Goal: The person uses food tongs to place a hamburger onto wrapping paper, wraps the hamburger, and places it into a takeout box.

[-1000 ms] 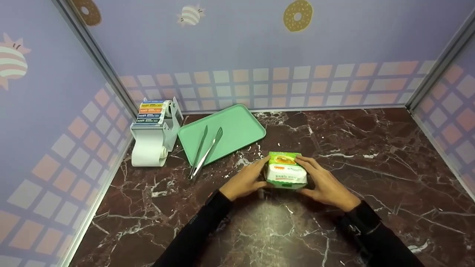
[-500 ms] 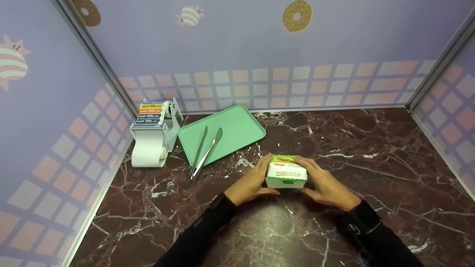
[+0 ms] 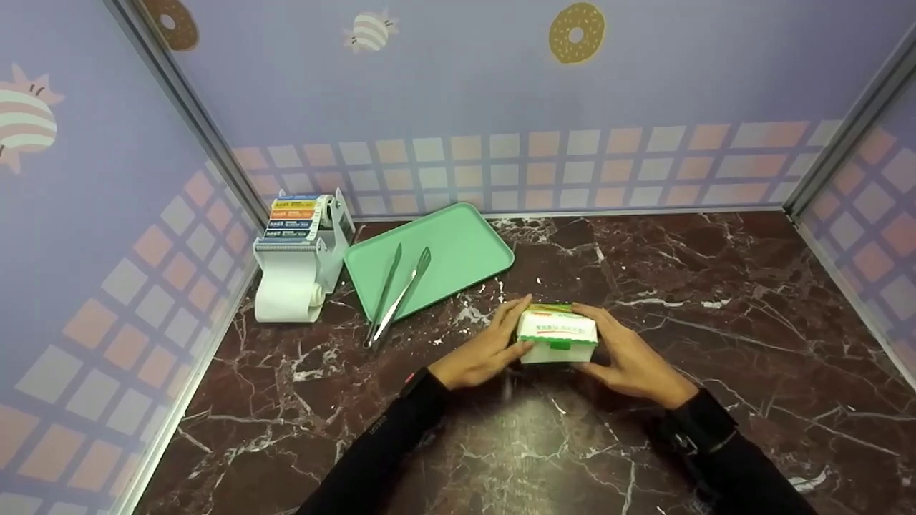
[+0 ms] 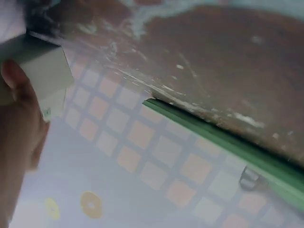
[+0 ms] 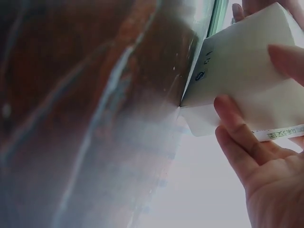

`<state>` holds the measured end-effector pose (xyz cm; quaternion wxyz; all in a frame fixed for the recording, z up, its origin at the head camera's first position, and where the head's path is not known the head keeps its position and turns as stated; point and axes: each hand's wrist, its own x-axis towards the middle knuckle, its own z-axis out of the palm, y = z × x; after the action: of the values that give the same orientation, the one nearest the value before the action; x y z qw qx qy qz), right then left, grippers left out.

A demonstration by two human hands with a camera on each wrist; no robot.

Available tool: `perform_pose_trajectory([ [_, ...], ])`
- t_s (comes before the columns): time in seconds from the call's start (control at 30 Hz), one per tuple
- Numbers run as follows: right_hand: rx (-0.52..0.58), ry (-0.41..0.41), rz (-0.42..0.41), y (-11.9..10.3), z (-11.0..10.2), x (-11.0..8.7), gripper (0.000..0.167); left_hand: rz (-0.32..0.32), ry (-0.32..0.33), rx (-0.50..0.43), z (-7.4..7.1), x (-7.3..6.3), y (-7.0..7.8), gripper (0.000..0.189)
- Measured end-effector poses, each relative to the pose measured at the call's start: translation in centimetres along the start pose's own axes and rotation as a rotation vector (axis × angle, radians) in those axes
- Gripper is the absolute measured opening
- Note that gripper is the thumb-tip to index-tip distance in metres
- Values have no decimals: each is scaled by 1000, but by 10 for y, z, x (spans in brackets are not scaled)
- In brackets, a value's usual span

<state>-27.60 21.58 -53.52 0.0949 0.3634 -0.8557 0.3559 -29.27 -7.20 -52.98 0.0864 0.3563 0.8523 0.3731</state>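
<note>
A white and green paper burger box (image 3: 558, 340) with a closed lid is between my hands in the head view, its front face and green tab turned toward me. My left hand (image 3: 481, 352) grips the box's left side, thumb at the front corner. On the opposite side my right hand (image 3: 630, 361) holds it, fingers along the far edge and thumb low at the near corner. The left wrist view shows the box (image 4: 47, 73) with my left thumb pressed on it. From the right wrist, the plain underside of the box (image 5: 237, 61) shows, raised and tilted over the counter.
Behind and to the left lies a green tray (image 3: 465, 243), with metal tongs (image 3: 404, 293) resting across its near edge. A label dispenser (image 3: 297, 247) with a hanging white roll stands at the left wall. White crumbs dot the dark marbled counter (image 3: 715, 286).
The box has tipped so its top shows less and its front face with the green tab shows more. My left thumb has moved up from below onto the front corner.
</note>
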Motion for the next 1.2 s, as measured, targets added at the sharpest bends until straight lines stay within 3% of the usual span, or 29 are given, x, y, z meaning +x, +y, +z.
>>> perform_pose_trajectory([
  [0.13, 20, 10, -1, 1, -2, 0, 89, 25, -28, -84, -5, -1, 1, 81],
  [0.33, 12, 13, -18, 3, -3, 0, 87, 84, 83, -51, 0, 5, 7, 56],
  [0.4, 20, 14, -19, 3, -3, 0, 87, 59, 104, -35, 1, 5, 8, 55],
  [0.6, 22, 54, 31, 4, 1, 0, 83, -35, 177, 22, 5, 1, 10, 86],
  [0.73, 54, 59, 90, 3, 2, 0, 79, -76, 302, 96, 9, -1, 17, 77],
  [0.83, 83, 56, 111, 3, 3, 1, 78, -107, 357, 166, 13, -4, 24, 78],
  [1.0, 118, 58, 102, 4, 2, 1, 80, -127, 342, 199, 21, -5, 32, 90],
  [1.2, 117, 58, 75, 5, 1, 1, 78, -70, 364, 207, 17, -3, 27, 79],
])
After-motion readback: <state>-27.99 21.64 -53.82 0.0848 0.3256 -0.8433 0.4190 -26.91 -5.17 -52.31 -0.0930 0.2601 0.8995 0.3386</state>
